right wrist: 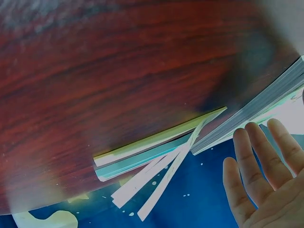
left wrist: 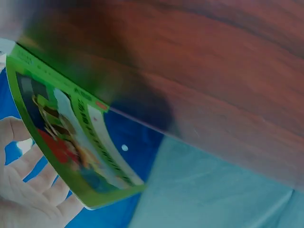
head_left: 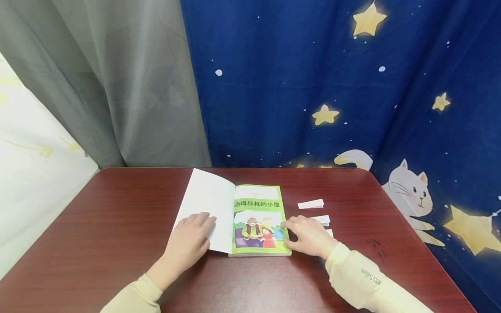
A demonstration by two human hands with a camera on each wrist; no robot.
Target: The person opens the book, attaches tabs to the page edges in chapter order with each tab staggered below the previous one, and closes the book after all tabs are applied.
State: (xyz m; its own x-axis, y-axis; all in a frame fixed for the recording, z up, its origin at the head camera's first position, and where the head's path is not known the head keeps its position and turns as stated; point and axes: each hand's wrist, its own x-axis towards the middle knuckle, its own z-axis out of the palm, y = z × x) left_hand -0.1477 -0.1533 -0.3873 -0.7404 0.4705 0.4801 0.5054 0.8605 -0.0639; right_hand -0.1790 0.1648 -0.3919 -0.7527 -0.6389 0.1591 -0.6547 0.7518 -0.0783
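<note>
A picture book [head_left: 259,221] lies on the table with its front cover [head_left: 209,208] turned to the left, the white inner side showing. On its green title page are Chinese characters and two drawn figures. My left hand [head_left: 190,239] rests on the cover's white inner side with fingers extended. In the left wrist view, the cover's green printed outside [left wrist: 66,133] faces the camera, tilted up off the table, with the hand [left wrist: 28,194] behind it. My right hand [head_left: 309,234] is at the book's right edge; in the right wrist view its fingers [right wrist: 259,166] are straight and spread beside the pages [right wrist: 251,111].
Folded paper strips [head_left: 311,204] lie right of the book, partly hidden by my right hand; the right wrist view shows folded cards [right wrist: 142,154] side by side. The dark red table [head_left: 98,226] ends at grey and blue curtains [head_left: 274,87].
</note>
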